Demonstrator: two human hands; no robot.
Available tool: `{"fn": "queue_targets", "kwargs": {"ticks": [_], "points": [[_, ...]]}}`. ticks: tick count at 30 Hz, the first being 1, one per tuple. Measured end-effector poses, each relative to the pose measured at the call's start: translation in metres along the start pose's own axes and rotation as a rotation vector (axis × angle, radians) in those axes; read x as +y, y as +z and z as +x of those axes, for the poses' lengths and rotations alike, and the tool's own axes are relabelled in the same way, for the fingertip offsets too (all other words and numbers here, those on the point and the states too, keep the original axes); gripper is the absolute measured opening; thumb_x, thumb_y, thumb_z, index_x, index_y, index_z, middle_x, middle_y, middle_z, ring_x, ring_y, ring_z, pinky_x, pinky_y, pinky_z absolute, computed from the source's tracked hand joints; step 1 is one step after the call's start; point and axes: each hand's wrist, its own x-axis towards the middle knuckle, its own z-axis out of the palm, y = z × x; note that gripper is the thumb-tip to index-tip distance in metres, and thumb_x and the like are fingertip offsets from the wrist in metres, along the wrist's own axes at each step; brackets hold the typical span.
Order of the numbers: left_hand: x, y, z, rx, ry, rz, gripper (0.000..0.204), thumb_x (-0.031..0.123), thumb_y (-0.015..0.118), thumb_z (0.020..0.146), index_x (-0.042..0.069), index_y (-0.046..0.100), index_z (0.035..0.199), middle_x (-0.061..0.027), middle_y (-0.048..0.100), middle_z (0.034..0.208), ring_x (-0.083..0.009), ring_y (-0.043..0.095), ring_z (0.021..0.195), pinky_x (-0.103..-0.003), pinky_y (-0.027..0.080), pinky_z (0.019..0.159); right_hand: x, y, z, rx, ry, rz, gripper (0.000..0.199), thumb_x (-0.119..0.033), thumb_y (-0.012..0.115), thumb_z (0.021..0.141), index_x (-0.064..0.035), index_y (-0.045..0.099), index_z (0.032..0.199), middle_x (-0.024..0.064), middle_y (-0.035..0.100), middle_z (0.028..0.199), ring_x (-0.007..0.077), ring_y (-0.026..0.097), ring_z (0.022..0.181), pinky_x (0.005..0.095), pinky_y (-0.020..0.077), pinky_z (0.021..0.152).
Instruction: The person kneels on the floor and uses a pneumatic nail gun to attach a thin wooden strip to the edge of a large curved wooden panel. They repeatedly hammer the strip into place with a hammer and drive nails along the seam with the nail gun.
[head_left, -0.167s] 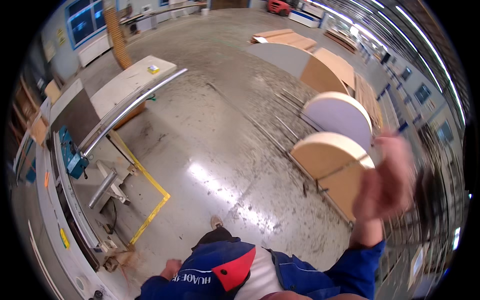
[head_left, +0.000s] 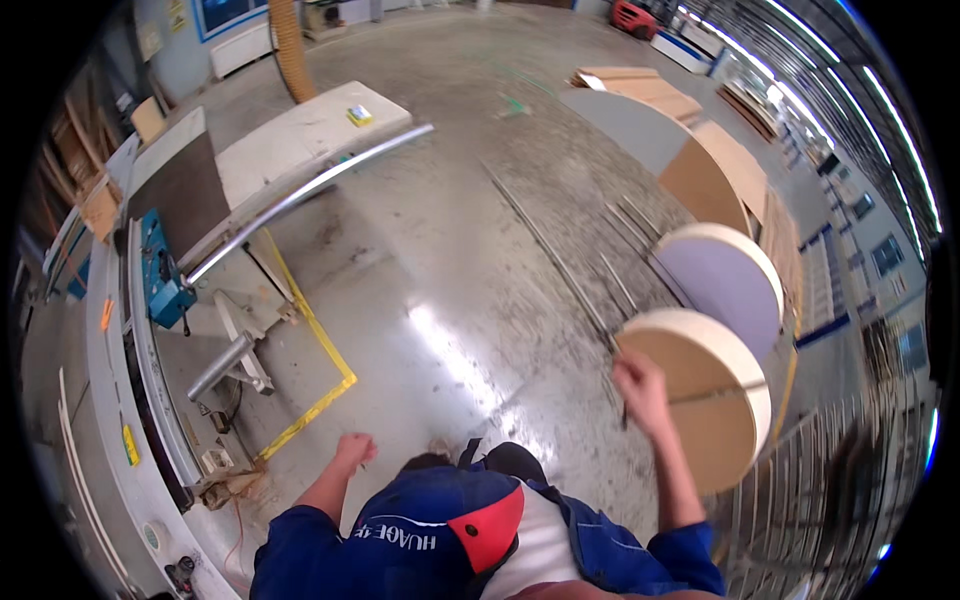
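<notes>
My right hand (head_left: pixel 642 390) is held out in front of me on the right, its fingers curled in. Behind it in the picture is a thick panel with a curved pale edge and a brown face (head_left: pixel 710 425), crossed by a dark strip. Whether hand and panel touch, I cannot tell. Low in front of my body, on the left, my left hand (head_left: pixel 354 452) is closed over the grey floor (head_left: pixel 400 390). Anything inside either hand is too small or hidden to make out. Beyond the brown panel is a similar one with a lilac-grey face (head_left: pixel 720 275).
On my left stands a long machine table (head_left: pixel 120 400) with a blue clamp unit (head_left: pixel 163 275) and a long metal bar (head_left: pixel 310 190). Yellow floor tape (head_left: pixel 318 335) angles beside it. Metal rods (head_left: pixel 550 250) lie ahead, with large curved boards (head_left: pixel 640 130) farther off at right.
My right hand has come down and inward from its raised, blurred position. My left hand has moved forward, farther from my body. The surroundings have shifted right in view as my head turned left.
</notes>
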Motion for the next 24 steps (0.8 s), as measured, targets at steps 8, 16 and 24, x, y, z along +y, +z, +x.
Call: {"fn": "queue_targets", "kwargs": {"ticks": [8, 16, 24], "points": [[0.251, 0.076, 0.081, 0.156, 0.298, -0.027, 0.025, 0.023, 0.061, 0.096, -0.001, 0.067, 0.090, -0.0088, 0.070, 0.080, -0.0160, 0.068, 0.069, -0.029, 0.055, 0.065, 0.331, 0.117, -0.024, -0.638, 1.106, 0.008, 0.031, -0.029, 0.068, 0.090, -0.0007, 0.069, 0.103, 0.0077, 0.069, 0.077, 0.0190, 0.068, 0.070, 0.0343, 0.0542, 0.065], [0.240, 0.098, 0.116, 0.439, -0.325, -0.149, 0.014, 0.011, 0.059, 0.087, 0.004, 0.068, 0.078, -0.0097, 0.067, 0.070, -0.0191, 0.068, 0.060, -0.032, 0.055, 0.058, 0.415, 0.154, 0.292, -0.591, 1.114, 0.203, 0.020, -0.024, 0.065, 0.088, -0.0043, 0.066, 0.086, 0.0070, 0.063, 0.072, 0.0195, 0.063, 0.062, 0.0349, 0.0512, 0.056], [0.407, 0.110, 0.250, 0.435, 0.007, -0.331, 0.017, 0.016, 0.059, 0.092, 0.001, 0.067, 0.087, -0.0077, 0.067, 0.075, -0.0150, 0.063, 0.060, -0.029, 0.052, 0.058, 0.285, 0.238, 0.683, -0.193, 0.695, 0.584, 0.017, -0.022, 0.067, 0.094, -0.0055, 0.065, 0.091, 0.0007, 0.057, 0.069, 0.0128, 0.056, 0.059, 0.0283, 0.0530, 0.063]]}}
